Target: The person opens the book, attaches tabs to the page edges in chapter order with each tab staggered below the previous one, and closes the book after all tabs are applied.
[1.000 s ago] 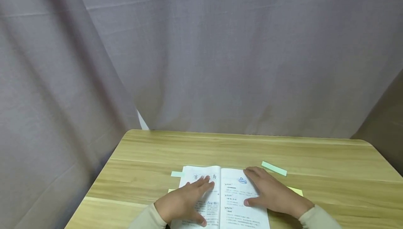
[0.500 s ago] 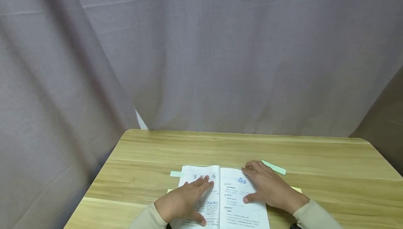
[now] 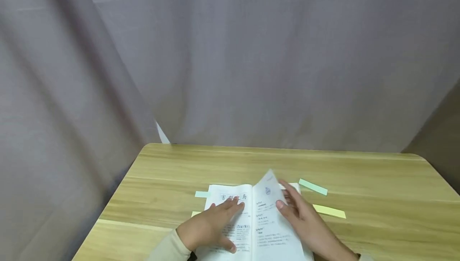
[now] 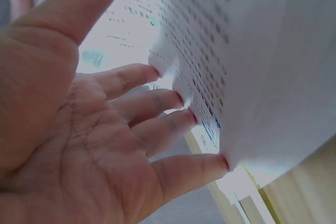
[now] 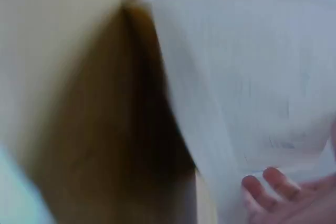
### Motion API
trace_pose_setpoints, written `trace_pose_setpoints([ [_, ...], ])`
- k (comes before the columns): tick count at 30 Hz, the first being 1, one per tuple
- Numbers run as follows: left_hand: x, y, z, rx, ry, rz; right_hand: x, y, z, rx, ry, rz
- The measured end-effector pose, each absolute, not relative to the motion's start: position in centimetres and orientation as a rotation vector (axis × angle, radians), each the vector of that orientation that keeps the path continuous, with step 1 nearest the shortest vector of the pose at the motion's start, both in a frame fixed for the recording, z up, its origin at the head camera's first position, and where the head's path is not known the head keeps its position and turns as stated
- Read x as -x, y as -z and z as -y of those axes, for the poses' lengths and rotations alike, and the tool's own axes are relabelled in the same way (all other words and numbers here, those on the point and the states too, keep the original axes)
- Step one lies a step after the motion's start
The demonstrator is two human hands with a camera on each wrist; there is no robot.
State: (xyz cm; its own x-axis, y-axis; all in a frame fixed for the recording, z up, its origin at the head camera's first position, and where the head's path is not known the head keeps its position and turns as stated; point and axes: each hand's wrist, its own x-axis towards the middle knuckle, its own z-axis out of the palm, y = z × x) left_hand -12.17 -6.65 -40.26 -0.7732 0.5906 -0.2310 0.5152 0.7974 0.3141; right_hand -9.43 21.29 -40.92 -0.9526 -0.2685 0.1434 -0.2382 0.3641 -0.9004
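Observation:
An open book [image 3: 249, 245] with printed Chinese text lies on the table. On its left page rests my left hand [image 3: 208, 225], fingers extended and spread; the left wrist view shows the fingertips touching the paper [image 4: 252, 77]. My right hand [image 3: 305, 221] pinches the outer edge of a right-hand page [image 3: 271, 229], thumb on the printed side and fingers behind. That page is raised, its top corner pointing up and inward, and part of the page beneath shows. In the blurred right wrist view, fingers [image 5: 283, 192] sit at the lower right beside the paper.
The wooden table [image 3: 179, 165] extends around the book to a grey curtain [image 3: 251, 73] behind. Green strips [image 3: 313, 186] and yellow strips [image 3: 328, 211] stick out on or near both sides of the book.
My right hand has gone from lying over the right page's edge to holding that page, which has lifted off the book toward the left. My left hand has stayed in place.

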Motion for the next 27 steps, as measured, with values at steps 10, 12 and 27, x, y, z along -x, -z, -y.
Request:
trace_pose_setpoints([
  [10,12.5,41.2,10.1,-0.877,-1.222,-2.303,6.1,45.5,-17.4,0.959,1.311,-2.382],
  [12,12.6,41.2,11.0,-0.725,-1.398,-2.148,5.8,46.7,-17.0,1.077,1.262,-2.482],
  [27,12.7,41.4,12.1,-0.412,-1.417,-2.428,4.6,48.6,-16.3,1.326,0.689,-2.989],
])
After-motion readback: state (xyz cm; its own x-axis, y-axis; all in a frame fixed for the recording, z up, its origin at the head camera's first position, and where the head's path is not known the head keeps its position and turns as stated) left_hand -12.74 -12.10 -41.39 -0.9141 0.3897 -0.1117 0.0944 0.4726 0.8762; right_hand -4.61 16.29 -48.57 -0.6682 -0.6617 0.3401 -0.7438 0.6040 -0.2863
